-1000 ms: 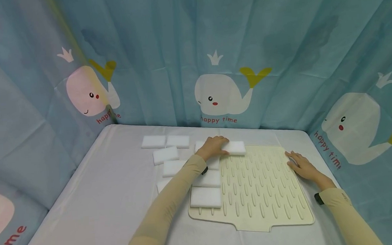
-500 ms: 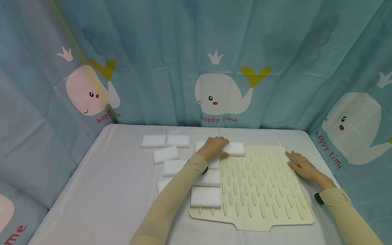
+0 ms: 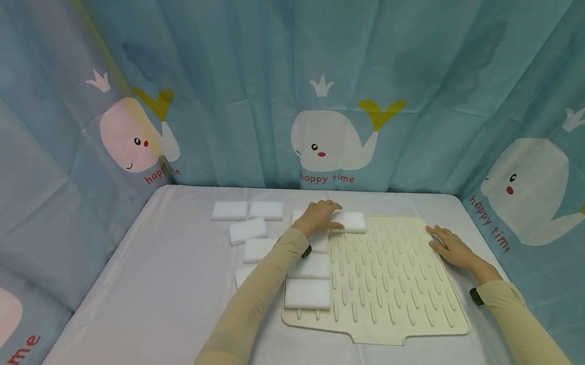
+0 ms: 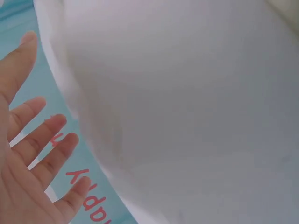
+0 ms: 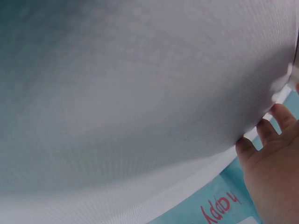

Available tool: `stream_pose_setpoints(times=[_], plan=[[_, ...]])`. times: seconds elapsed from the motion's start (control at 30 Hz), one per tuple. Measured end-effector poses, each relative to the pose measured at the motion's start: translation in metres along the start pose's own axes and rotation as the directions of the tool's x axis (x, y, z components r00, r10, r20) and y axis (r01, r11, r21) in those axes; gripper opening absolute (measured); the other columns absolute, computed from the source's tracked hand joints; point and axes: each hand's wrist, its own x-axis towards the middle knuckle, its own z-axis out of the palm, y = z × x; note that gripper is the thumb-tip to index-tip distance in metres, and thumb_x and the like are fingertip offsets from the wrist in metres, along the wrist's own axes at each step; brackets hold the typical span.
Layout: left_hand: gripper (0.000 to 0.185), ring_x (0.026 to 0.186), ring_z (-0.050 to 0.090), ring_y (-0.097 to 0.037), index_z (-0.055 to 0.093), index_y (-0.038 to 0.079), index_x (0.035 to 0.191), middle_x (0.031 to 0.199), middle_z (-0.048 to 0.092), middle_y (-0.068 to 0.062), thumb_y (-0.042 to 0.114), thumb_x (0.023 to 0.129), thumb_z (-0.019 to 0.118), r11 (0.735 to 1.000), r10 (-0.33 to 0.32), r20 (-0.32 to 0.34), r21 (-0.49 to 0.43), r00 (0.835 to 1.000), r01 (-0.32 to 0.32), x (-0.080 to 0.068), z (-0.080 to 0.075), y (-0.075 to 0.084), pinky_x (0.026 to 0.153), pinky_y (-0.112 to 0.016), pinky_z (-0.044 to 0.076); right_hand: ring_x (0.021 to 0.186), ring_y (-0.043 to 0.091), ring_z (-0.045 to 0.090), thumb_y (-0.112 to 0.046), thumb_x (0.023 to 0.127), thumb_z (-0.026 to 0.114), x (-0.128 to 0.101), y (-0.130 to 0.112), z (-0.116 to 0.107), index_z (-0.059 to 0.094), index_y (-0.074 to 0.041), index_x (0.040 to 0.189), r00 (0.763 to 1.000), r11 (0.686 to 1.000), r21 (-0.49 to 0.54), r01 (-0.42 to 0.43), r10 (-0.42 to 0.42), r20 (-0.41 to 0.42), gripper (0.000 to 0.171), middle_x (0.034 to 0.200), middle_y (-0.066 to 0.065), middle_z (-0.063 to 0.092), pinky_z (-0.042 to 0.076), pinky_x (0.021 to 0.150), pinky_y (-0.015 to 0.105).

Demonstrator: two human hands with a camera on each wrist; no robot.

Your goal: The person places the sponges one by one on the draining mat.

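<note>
Mat's [image 3: 404, 287] ribbed middle lies open — sponges [image 3: 306, 293] crowd its left

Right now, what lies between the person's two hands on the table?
In the head view, only bare ridged surface of the cream rubber draining mat lies between the left hand, resting on a white sponge block, and the right hand.
</note>
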Motion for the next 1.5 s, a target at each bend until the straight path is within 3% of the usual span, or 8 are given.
stream_pose_setpoints(times=[0.3, 0.57, 0.9, 1.27, 1.5], plan=[[0.063, 0.127, 0.043, -0.023, 0.046, 0.021, 0.137, 0.139, 0.046, -0.002, 0.054, 0.084, 0.058, 0.987, -0.014, -0.078, -0.162, 0.997, 0.001, -0.001, -0.01, -0.011, 0.103, -0.045, 0.036, 0.127, 0.06, 0.014, -0.025, 0.097, 0.047, 0.001, 0.003, -0.001, 0.028, 0.004, 0.143, 1.0, 1.0, -0.003, 0.0, 0.0, -0.006, 0.057, 0.143, 0.038, 0.017, 0.013, 0.095, 0.073], [0.062, 0.132, 0.037, -0.025, 0.045, 0.017, 0.138, 0.142, 0.043, -0.003, 0.048, 0.086, 0.06, 0.981, -0.024, -0.087, -0.195, 0.996, 0.007, -0.008, -0.021, -0.024, 0.105, -0.05, 0.032, 0.127, 0.059, 0.015, -0.026, 0.098, 0.046, 0.003, 0.005, -0.002, 0.027, 0.004, 0.143, 1.0, 1.0, -0.012, -0.003, 0.003, -0.003, 0.057, 0.143, 0.038, 0.017, 0.014, 0.095, 0.073], [0.06, 0.133, 0.036, -0.021, 0.045, 0.019, 0.138, 0.142, 0.043, 0.0, 0.049, 0.087, 0.058, 0.978, -0.072, -0.105, -0.202, 0.992, 0.05, -0.019, -0.02, -0.054, 0.107, -0.046, 0.031, 0.127, 0.06, 0.015, -0.026, 0.097, 0.047, 0.002, 0.005, -0.001, 0.027, 0.004, 0.143, 1.0, 1.0, -0.005, 0.001, -0.001, -0.005, 0.057, 0.143, 0.038, 0.017, 0.013, 0.095, 0.073], [0.061, 0.133, 0.034, -0.029, 0.045, 0.015, 0.138, 0.143, 0.041, -0.005, 0.045, 0.087, 0.06, 0.97, -0.101, -0.097, -0.23, 0.99, 0.077, -0.043, -0.02, -0.089, 0.108, -0.051, 0.025, 0.126, 0.06, 0.016, -0.025, 0.097, 0.047, 0.002, 0.007, 0.003, 0.029, 0.005, 0.142, 1.0, 1.0, -0.009, 0.016, -0.016, -0.017, 0.057, 0.142, 0.039, 0.018, 0.014, 0.095, 0.072], [0.061, 0.131, 0.036, -0.033, 0.046, 0.013, 0.137, 0.142, 0.042, -0.011, 0.046, 0.088, 0.059, 0.977, -0.107, -0.112, -0.197, 0.988, 0.084, -0.059, -0.03, -0.106, 0.104, -0.056, 0.029, 0.125, 0.06, 0.017, -0.023, 0.097, 0.047, 0.001, 0.006, 0.003, 0.03, 0.007, 0.14, 0.999, 0.999, -0.006, 0.033, -0.033, -0.029, 0.055, 0.141, 0.04, 0.019, 0.015, 0.094, 0.073]])
